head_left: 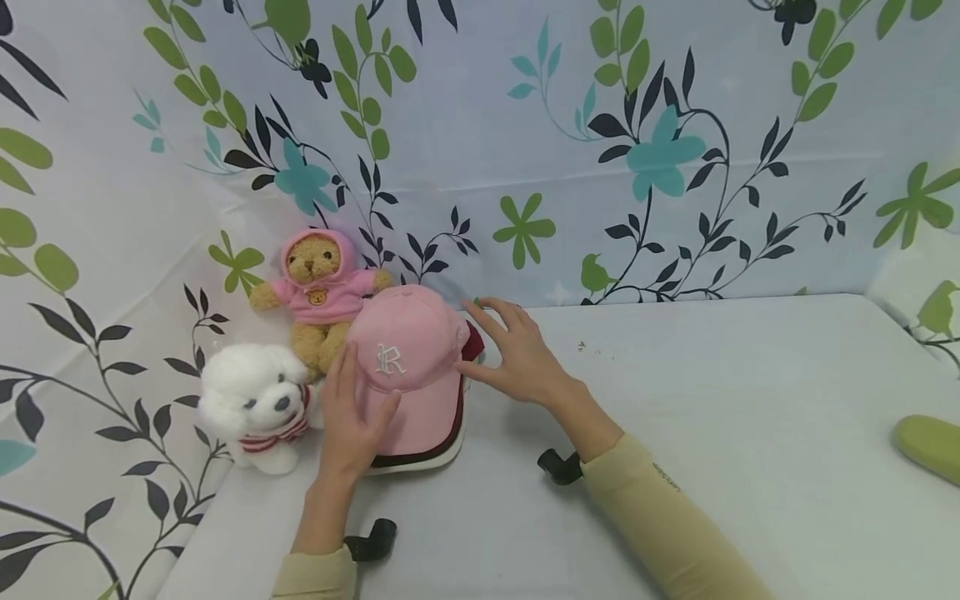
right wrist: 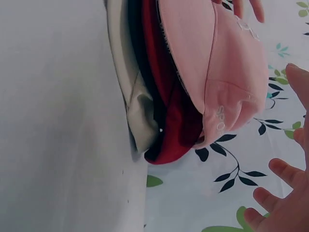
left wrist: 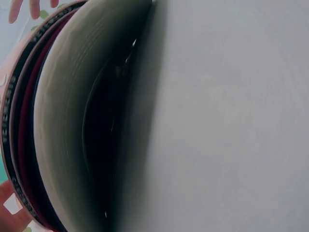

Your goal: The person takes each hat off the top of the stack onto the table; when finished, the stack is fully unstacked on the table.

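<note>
Pink cap (head_left: 408, 350) atop a stack of caps on the worktop (head_left: 675, 400) beside teddy bear (head_left: 318, 292) and white plush dog (head_left: 255, 404); left hand (head_left: 352, 417) flat against its brim, fingers straight; right hand (head_left: 517, 354) spread just beside its crown.

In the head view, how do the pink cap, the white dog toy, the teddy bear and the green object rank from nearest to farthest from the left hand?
1. pink cap: the left hand touches its left side.
2. white dog toy: just left of the hand.
3. teddy bear: behind the hand, against the backdrop.
4. green object: far right table edge.
</note>
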